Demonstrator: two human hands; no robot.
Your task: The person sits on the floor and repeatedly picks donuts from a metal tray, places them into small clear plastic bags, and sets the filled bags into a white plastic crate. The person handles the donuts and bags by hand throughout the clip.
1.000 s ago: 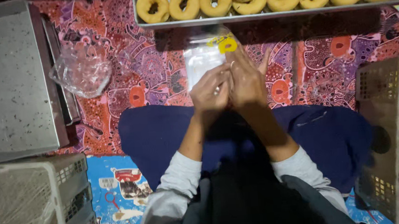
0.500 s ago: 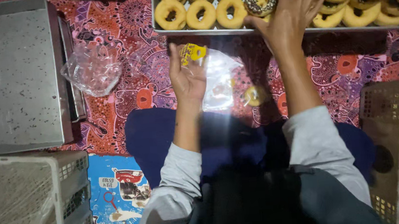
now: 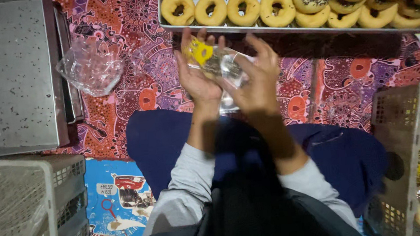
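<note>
Hands meet again just short of the long metal tray of ring doughnuts (image 3: 282, 28): half a second ago the right hand (image 3: 257, 82) was reaching onto that tray, and now it is back at the small clear plastic bag with a yellow label (image 3: 218, 63), so bagging seems to be the step in hand. Whether a doughnut has gone into the bag cannot be told through the glare. The left hand (image 3: 197, 77) has its grip curled loosely round the bag's labelled end; the right pinches the other side, fingers spread. Left of the tray lies a crumpled clear plastic wrapper (image 3: 90, 67) on the patterned red cloth (image 3: 158, 87).
</note>
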